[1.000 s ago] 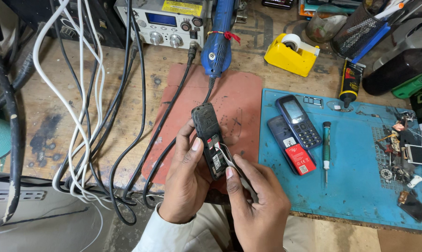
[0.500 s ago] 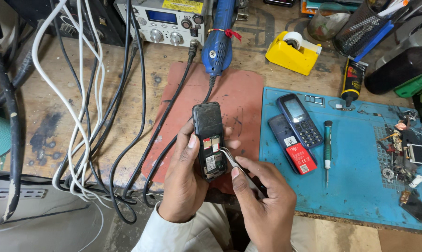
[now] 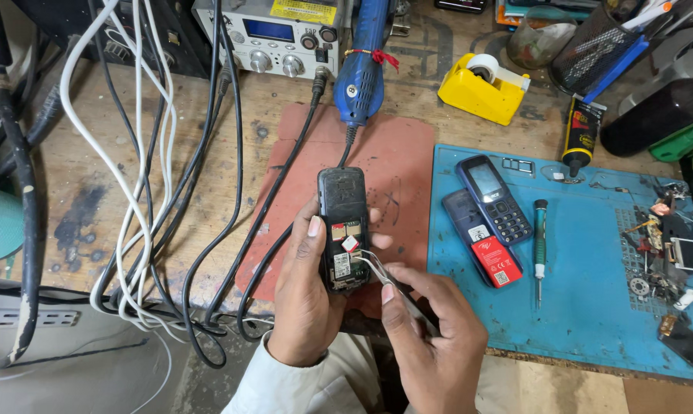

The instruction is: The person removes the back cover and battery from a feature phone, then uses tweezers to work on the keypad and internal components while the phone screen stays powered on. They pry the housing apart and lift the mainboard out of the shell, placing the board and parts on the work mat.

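Left hand [image 3: 304,307] – clamped round open black phone [image 3: 342,226], back cover off, held over red mat [image 3: 385,165]. Right hand [image 3: 434,345] – pinched on tweezers [image 3: 377,264], tips at a small card [image 3: 349,244] in phone's slot area. Nearby on blue mat [image 3: 591,307]: 2 phones [image 3: 493,199], screwdriver [image 3: 540,241], misc. parts; cables at left.

Beside the blue work mat [image 3: 591,322]: a reddish-brown pad [image 3: 396,165]; above it, a yellow tape dispenser [image 3: 480,93]; on it, a red-labelled black battery [image 3: 486,249].
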